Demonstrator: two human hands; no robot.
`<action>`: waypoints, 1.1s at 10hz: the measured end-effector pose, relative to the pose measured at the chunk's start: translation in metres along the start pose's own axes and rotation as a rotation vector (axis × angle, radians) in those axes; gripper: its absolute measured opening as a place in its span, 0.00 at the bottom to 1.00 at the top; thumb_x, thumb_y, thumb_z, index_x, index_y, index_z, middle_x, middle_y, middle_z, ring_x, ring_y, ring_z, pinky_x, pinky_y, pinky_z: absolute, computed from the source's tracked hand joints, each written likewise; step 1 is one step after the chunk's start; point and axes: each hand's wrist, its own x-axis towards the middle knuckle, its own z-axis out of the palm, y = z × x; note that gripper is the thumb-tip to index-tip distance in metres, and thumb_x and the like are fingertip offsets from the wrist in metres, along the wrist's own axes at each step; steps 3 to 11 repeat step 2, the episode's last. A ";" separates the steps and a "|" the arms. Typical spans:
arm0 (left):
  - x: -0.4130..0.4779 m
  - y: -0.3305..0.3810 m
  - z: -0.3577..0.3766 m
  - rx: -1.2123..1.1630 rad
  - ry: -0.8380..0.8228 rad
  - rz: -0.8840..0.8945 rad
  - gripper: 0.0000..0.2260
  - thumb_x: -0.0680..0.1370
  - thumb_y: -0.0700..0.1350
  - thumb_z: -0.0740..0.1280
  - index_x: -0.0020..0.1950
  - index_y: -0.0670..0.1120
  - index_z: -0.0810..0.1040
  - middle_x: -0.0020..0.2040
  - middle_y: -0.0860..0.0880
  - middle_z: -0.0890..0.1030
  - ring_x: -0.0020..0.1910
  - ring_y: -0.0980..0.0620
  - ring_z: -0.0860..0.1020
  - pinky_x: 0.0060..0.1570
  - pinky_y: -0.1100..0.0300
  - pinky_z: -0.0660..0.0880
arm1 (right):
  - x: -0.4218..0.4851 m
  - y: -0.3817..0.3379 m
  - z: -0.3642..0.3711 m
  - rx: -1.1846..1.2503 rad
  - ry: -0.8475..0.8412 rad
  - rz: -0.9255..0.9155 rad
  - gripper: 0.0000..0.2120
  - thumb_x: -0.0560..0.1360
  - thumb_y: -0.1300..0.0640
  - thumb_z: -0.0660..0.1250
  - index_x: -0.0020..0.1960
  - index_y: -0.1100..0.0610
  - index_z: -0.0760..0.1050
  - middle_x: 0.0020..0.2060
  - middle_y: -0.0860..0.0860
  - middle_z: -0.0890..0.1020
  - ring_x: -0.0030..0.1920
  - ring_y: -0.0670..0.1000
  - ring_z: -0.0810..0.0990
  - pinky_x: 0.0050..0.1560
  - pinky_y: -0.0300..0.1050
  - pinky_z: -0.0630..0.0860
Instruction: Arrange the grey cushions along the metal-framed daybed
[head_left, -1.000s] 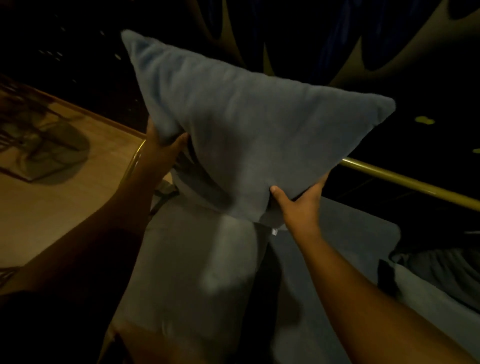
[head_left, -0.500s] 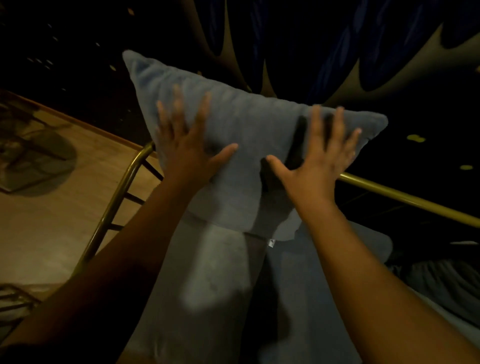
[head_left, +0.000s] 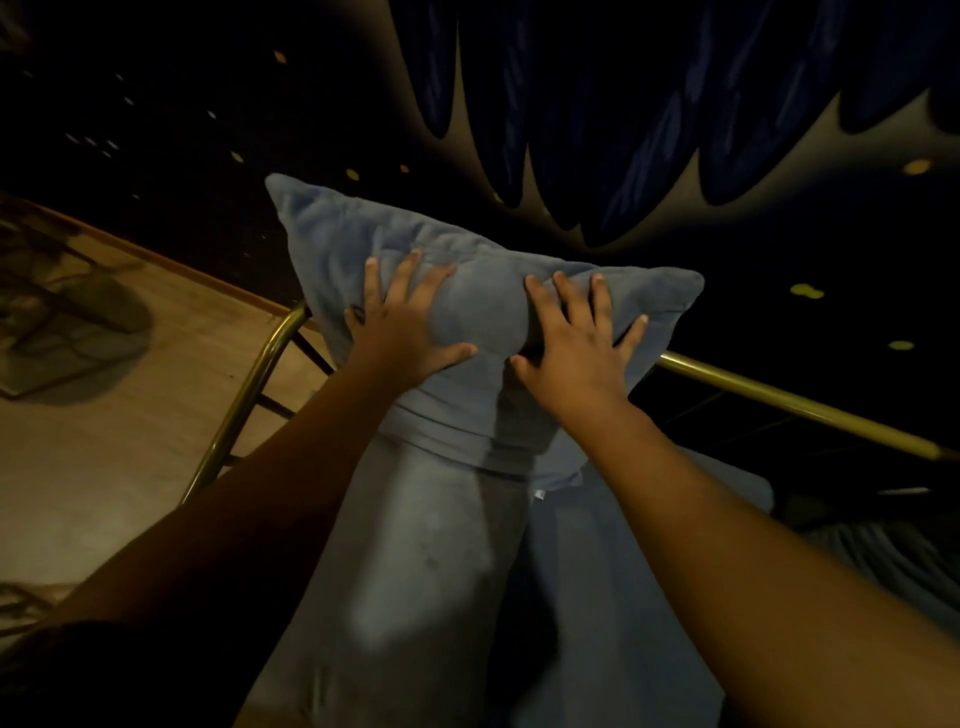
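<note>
A grey-blue cushion (head_left: 363, 249) leans upright in the far corner of the daybed, against its brass-coloured metal frame (head_left: 779, 397). My left hand (head_left: 402, 325) and my right hand (head_left: 576, 343) both press flat on its front with fingers spread, and the fabric dents and bunches between them. Neither hand grips the cushion. Below it lie two more grey cushions, one on the left (head_left: 415, 571) and one on the right (head_left: 597, 597), side by side on the seat.
The frame's curved end rail (head_left: 244, 395) stands at the left, with wooden floor (head_left: 130, 415) beyond it. A dark curtain (head_left: 623, 130) hangs behind the daybed. Dark fabric (head_left: 883, 561) lies on the seat at the right.
One second ago both hands held the cushion in the air by its lower edge. They set it against the frame, let go, and now press deeper into its front.
</note>
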 end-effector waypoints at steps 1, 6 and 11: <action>-0.005 0.020 -0.014 -0.021 0.071 -0.006 0.38 0.71 0.61 0.69 0.76 0.58 0.55 0.80 0.49 0.50 0.78 0.37 0.44 0.70 0.30 0.49 | -0.013 0.004 -0.021 0.102 0.048 0.013 0.34 0.73 0.48 0.68 0.74 0.45 0.57 0.77 0.50 0.52 0.77 0.57 0.41 0.70 0.72 0.42; -0.023 0.044 -0.022 -0.115 0.113 0.052 0.32 0.74 0.56 0.67 0.75 0.54 0.59 0.79 0.47 0.55 0.78 0.39 0.50 0.72 0.35 0.49 | -0.036 0.019 -0.037 0.227 0.144 0.019 0.29 0.72 0.52 0.70 0.70 0.52 0.66 0.73 0.57 0.60 0.74 0.62 0.54 0.72 0.63 0.56; -0.023 0.044 -0.022 -0.115 0.113 0.052 0.32 0.74 0.56 0.67 0.75 0.54 0.59 0.79 0.47 0.55 0.78 0.39 0.50 0.72 0.35 0.49 | -0.036 0.019 -0.037 0.227 0.144 0.019 0.29 0.72 0.52 0.70 0.70 0.52 0.66 0.73 0.57 0.60 0.74 0.62 0.54 0.72 0.63 0.56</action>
